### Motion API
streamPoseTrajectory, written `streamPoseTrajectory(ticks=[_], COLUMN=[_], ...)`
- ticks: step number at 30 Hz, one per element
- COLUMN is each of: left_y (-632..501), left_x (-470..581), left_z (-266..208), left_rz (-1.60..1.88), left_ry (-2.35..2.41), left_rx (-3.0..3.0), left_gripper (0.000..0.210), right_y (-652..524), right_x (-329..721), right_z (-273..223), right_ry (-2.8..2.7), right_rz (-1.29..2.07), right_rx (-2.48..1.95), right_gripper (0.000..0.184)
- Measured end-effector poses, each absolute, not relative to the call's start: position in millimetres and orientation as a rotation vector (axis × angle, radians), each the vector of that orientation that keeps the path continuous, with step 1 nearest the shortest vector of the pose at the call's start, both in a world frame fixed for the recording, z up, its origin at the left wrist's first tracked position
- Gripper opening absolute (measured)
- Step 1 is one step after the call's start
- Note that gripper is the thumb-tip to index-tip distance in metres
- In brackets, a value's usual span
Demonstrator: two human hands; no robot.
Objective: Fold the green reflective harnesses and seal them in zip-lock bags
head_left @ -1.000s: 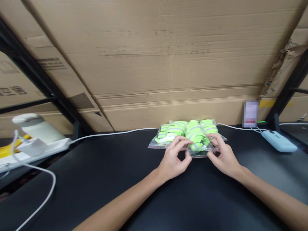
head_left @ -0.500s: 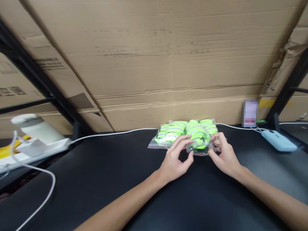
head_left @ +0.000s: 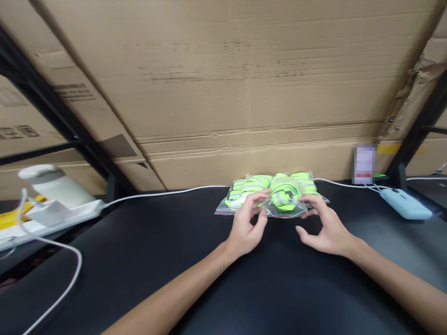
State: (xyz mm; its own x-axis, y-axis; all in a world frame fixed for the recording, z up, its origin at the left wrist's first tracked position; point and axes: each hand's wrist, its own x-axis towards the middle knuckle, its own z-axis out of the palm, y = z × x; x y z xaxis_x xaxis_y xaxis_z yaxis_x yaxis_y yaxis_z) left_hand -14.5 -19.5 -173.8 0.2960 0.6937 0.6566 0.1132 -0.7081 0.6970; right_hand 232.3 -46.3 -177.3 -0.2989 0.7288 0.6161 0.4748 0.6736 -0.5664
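Note:
A clear zip bag (head_left: pixel 284 214) with a coiled neon-green reflective strap (head_left: pixel 285 195) inside lies in front of more such bags. My left hand (head_left: pixel 248 225) is at its left edge, thumb and fingers apart, fingertips touching the plastic. On the other side, my right hand (head_left: pixel 323 228) has its fingers against the bag's right edge, with the thumb spread well away from them. Behind and to the left is another bagged green strap (head_left: pixel 256 184), its zip edge facing me. A further bagged strap (head_left: pixel 304 179) shows at the right, partly covered.
A black tabletop (head_left: pixel 157 260) meets a cardboard wall (head_left: pixel 223 93). At left stand a power strip (head_left: pixel 82 211) with a charger and a pale bottle (head_left: pixel 56 184). A white cable (head_left: pixel 174 191) runs along the back. At right are a light-blue device (head_left: pixel 405 203) and a blurred-out phone-like object (head_left: pixel 363 164).
The front bag has shifted slightly left and back, its coil now facing me more. My right thumb has come off the bag, opening that hand. My left hand moved slightly left.

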Motion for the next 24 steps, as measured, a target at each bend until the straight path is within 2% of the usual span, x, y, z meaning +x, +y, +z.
streamPoseTrajectory(ticks=[5, 11, 15, 19, 24], left_y=[-22.0, -17.2, 5.4, 28.4, 25.7], left_x=[-14.7, -14.7, -25.1, -36.4, -36.9], left_z=[-171.7, -134.8, -80.9, -38.3, -30.2], left_rz=[1.456, 1.570, 1.262, 0.925, 0.653], left_ry=[0.704, 0.747, 0.830, 0.906, 0.969], left_rx=[2.156, 2.205, 2.063, 2.168, 2.148], left_gripper=[0.040, 0.014, 0.018, 0.015, 0.008], right_y=[-44.0, -43.3, -25.4, 1.5, 11.2], right_x=[235.6, 238.9, 242.6, 247.2, 252.3], right_z=[-176.6, -142.3, -85.0, -30.6, -23.3], right_ry=[-1.881, -1.824, -1.992, -2.410, -2.487], right_rz=[0.203, 0.187, 0.436, 0.639, 0.929], right_rx=[-0.945, -0.934, -0.968, -1.088, -1.180], right_gripper=[0.029, 0.021, 0.024, 0.026, 0.025])
